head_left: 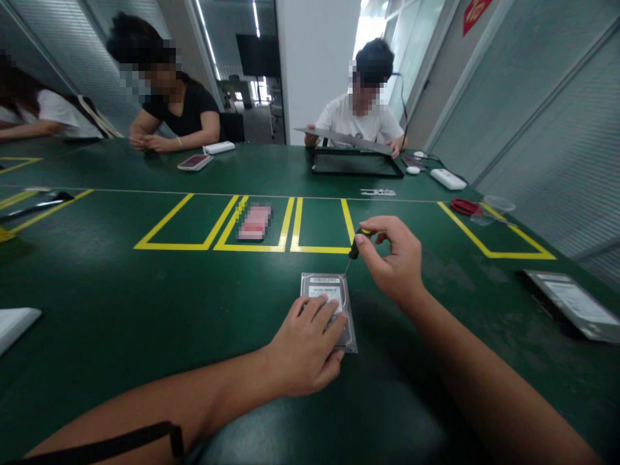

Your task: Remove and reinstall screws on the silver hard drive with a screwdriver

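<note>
The left hand [305, 345] is laid flat on the near half of a hard drive [325, 290], fingers spread and pressing down, not curled round anything. The drive lies flat on the green table [121, 303], near and centre, just this side of the yellow tape boxes [167, 245]. At its far right corner the thin tip of a small screwdriver [356, 245] is set, tilted. Its black handle is pinched between the thumb and fingertips of the right hand [394, 261], with the other fingers curled in.

A slip is judged the main risk. With the shaft tilted and so thin, the tip could be thrown out of a screw head and dragged across the label, or the head could be rounded. Whether the tip is seated cannot be told. The drive is held only from its near end, so the far corner could be twisted sideways under pressure.

At the far left edge a white flat object [14, 323] is seen, and a blurred pink item [255, 221] lies inside one tape box. Across the table, one co-worker in black [186, 110] is seated with hands together. Another in white [358, 119] holds a flat panel [346, 139]. To the right, a red item [464, 206] and a second drive [571, 303] lie well apart from the hands. Nothing is placed between the hands and the drive.
</note>
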### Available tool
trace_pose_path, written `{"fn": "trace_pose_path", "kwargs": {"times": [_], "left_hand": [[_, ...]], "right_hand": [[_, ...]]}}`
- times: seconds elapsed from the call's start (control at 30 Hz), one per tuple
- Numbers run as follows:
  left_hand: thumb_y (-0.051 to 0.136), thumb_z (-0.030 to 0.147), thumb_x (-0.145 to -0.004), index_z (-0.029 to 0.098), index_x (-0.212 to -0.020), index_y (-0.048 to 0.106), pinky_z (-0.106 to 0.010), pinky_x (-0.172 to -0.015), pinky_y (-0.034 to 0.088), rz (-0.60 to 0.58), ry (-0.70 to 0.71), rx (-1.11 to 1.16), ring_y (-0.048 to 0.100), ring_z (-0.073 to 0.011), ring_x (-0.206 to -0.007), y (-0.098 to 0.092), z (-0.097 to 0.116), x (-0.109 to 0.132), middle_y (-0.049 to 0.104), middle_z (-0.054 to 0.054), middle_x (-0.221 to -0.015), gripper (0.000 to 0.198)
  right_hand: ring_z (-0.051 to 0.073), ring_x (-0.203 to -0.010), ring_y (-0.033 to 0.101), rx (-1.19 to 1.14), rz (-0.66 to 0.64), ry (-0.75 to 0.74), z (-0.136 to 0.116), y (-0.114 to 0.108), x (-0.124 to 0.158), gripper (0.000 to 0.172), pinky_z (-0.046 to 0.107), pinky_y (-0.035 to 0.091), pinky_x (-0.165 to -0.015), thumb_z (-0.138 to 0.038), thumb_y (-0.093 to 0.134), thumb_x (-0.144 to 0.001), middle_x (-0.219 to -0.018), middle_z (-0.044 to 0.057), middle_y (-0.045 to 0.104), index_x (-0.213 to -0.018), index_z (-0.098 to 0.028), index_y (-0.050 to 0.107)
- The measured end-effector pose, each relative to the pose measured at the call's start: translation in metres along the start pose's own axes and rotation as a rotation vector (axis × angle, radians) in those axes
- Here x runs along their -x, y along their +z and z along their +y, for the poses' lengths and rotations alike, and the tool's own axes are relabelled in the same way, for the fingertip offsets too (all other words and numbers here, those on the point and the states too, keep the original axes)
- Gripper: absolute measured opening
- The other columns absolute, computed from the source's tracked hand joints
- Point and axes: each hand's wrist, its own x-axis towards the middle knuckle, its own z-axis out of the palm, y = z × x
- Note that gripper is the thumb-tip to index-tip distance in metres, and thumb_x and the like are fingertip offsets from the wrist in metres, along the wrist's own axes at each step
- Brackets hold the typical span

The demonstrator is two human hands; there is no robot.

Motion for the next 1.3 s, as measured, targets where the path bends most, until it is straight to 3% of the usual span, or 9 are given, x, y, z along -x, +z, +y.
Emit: {"fn": "trace_pose_path", "kwargs": {"times": [0.6, 0.77, 1.3], "left_hand": [[0.047, 0.044, -0.094, 0.017, -0.14, 0.05, -0.058, -0.111, 0.03, 0.003, -0.005, 0.004, 0.039, -0.0369, -0.136, 0.001, 0.0, 0.001, 0.049, -0.014, -0.146, 0.053], [0.047, 0.044, -0.094, 0.016, -0.139, 0.05, -0.057, -0.11, 0.031, -0.004, -0.003, -0.006, 0.041, -0.0367, -0.134, 0.0, 0.0, 0.002, 0.051, -0.014, -0.144, 0.053], [0.05, 0.044, -0.093, 0.017, -0.138, 0.051, -0.057, -0.11, 0.032, 0.005, -0.002, -0.005, 0.042, -0.0365, -0.133, -0.001, 0.001, 0.001, 0.052, -0.014, -0.142, 0.053]], "right_hand": [[0.015, -0.077, 0.057, 0.005, 0.007, 0.013, -0.001, 0.001, 0.001, 0.012, 0.031, 0.046, -0.068, -0.023, 0.064, -0.087, -0.089, 0.002, 0.064, -0.099, -0.019, 0.065], [0.015, -0.08, 0.059, -0.034, 0.007, 0.069, 0.003, 0.003, 0.004, 0.026, 0.031, 0.048, -0.071, -0.025, 0.063, -0.087, -0.095, 0.004, 0.066, -0.111, -0.017, 0.064], [0.017, -0.08, 0.063, -0.089, -0.062, 0.306, 0.014, 0.02, 0.023, 0.027, 0.031, 0.046, -0.074, -0.04, 0.059, -0.092, -0.089, 0.004, 0.068, -0.104, -0.017, 0.066]]}}
